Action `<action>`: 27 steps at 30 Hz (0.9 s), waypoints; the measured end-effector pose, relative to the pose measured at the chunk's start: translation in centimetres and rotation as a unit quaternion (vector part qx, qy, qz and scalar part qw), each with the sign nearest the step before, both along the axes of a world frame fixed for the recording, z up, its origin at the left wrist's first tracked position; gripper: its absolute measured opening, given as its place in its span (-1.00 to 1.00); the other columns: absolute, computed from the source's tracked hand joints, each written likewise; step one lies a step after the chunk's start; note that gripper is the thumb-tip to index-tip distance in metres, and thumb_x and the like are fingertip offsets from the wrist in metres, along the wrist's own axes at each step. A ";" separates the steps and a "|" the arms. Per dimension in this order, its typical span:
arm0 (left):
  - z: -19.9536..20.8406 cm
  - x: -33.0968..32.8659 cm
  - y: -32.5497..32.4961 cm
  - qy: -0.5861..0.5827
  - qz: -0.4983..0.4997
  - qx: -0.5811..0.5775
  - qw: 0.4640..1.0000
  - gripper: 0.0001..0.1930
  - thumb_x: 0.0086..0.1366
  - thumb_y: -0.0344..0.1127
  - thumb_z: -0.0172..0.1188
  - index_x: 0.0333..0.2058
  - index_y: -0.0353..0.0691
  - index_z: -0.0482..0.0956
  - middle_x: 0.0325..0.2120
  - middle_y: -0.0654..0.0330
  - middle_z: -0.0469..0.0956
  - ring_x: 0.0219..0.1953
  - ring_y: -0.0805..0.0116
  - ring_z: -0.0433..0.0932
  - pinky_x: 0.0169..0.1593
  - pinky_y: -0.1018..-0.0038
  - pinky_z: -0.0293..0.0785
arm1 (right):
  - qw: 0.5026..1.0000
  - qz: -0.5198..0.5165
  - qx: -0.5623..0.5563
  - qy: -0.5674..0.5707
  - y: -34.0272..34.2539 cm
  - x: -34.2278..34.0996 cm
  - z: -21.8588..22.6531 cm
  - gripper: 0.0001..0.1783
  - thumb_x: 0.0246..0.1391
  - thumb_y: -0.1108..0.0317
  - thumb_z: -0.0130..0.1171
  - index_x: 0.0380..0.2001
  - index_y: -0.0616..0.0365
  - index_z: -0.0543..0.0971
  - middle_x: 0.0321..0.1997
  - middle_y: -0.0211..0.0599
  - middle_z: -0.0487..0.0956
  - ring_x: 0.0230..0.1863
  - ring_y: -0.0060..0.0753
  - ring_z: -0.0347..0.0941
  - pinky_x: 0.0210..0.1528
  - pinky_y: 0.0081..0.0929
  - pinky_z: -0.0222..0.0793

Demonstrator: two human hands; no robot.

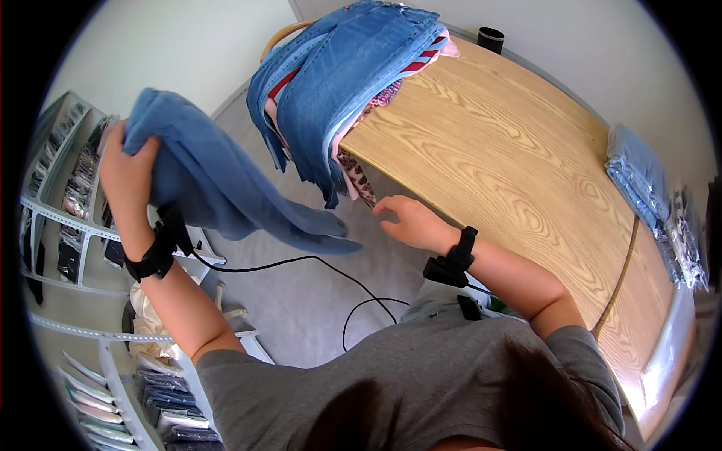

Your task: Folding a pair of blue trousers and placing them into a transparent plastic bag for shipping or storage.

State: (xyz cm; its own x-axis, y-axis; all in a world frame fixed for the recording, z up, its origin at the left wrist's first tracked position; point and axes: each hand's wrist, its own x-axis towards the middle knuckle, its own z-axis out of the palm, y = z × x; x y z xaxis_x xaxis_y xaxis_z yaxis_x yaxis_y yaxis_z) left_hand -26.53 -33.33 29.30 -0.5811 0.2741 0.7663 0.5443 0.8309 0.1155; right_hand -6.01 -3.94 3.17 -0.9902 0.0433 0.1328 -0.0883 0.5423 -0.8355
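Observation:
My left hand is closed on a pair of blue jeans, lifted in the air at the left. The jeans trail down to the right, their two leg ends loose above the floor. My right hand holds nothing; its fingers are slightly bent and apart, close to the near edge of the wooden table. Beyond it, a pile of clothes lies over the table's far left corner, with blue jeans on top. Striped, pink and leopard-print cloth shows beneath them and hangs over the edge.
Grey metal shelves with bagged clothes stand at the left. Packed denim and clear plastic bags lie on the table's right end, beside a brown cord. A black cup sits at the back. Black cables run from my wrist straps.

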 end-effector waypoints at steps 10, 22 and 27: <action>-3.1 2.8 5.0 -0.149 -0.147 -0.088 0.974 -0.68 0.00 -0.31 0.26 -0.22 -0.22 0.51 -0.44 -0.05 0.56 -0.35 -0.03 0.54 -0.27 0.37 0.44 | 0.992 0.018 -0.111 -0.064 1.5 0.7 -1.0 -0.75 0.04 0.44 0.10 -0.17 0.24 0.55 -0.14 -0.12 0.59 -0.01 -0.24 0.51 0.04 -0.38 0.38; 0.4 5.4 -1.8 -0.081 -0.123 -0.046 0.988 -0.50 0.06 -0.36 0.27 0.04 -0.21 0.47 -0.15 0.12 0.55 -0.13 0.34 0.51 0.00 0.47 0.38 | 0.990 -0.035 -0.134 -0.040 0.4 -0.1 -6.2 -0.36 -0.10 0.45 0.29 0.11 0.07 0.34 0.18 -0.19 0.39 0.25 -0.26 0.27 0.23 -0.36 0.21; 1.3 6.1 -7.5 -0.004 -0.098 -0.005 0.995 -0.47 0.08 -0.35 0.30 0.07 -0.21 0.46 -0.09 0.08 0.54 -0.06 0.29 0.51 0.02 0.44 0.40 | 0.999 -0.037 -0.008 0.018 0.2 -0.2 -11.7 -0.52 -0.19 0.37 0.34 -0.13 0.12 0.44 0.17 0.01 0.40 0.21 0.06 0.30 0.19 -0.26 0.26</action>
State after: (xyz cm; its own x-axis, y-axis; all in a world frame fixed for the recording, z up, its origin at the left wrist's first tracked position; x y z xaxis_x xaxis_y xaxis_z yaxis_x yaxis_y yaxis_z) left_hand -20.44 -40.79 30.59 -0.5222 0.3901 0.7584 0.6948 0.7103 0.1130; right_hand -6.25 -3.72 -8.51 -0.9787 0.1184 0.1677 -0.0793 0.5356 -0.8407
